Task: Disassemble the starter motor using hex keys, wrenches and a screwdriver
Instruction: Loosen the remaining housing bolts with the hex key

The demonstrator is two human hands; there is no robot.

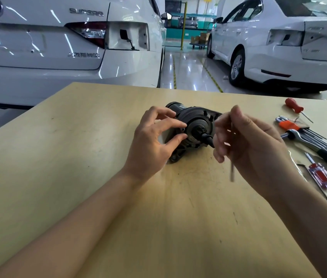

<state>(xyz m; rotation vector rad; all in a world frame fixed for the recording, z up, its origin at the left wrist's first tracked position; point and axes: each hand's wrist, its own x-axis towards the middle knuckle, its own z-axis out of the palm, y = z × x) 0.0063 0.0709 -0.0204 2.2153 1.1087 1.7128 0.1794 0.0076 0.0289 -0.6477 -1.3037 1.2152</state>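
Workshop floor with two white cars (58,43) parked beyond a pale wooden surface (98,177), on which the starter motor (193,127) lies on its side near the middle, its end face turned toward the viewer. The left hand (150,141) steadies the housing, thumb and forefinger touching the rim of the end face, the other fingers spread. The right hand (253,149) hangs just beside the motor with its grip narrow, pinching a slim metal rod, probably a hex key (232,169), whose lower end hangs blurred below the palm. To the right lie a red-handled screwdriver (295,108), an orange-clipped hex key set (299,129), a black-handled ratchet wrench (319,151) and a clear-and-red screwdriver (321,177).

The step in hand appears to be seating the key in a fastener on the end face. It is best done by pressing the body firmly against the surface with the left hand, inserting the tip squarely and fully before turning, so that the socket does not round off.

The motor is dark and cylindrical, dull with grime; a black stub projects from the centre of its end face, and a mounting ear juts out below.
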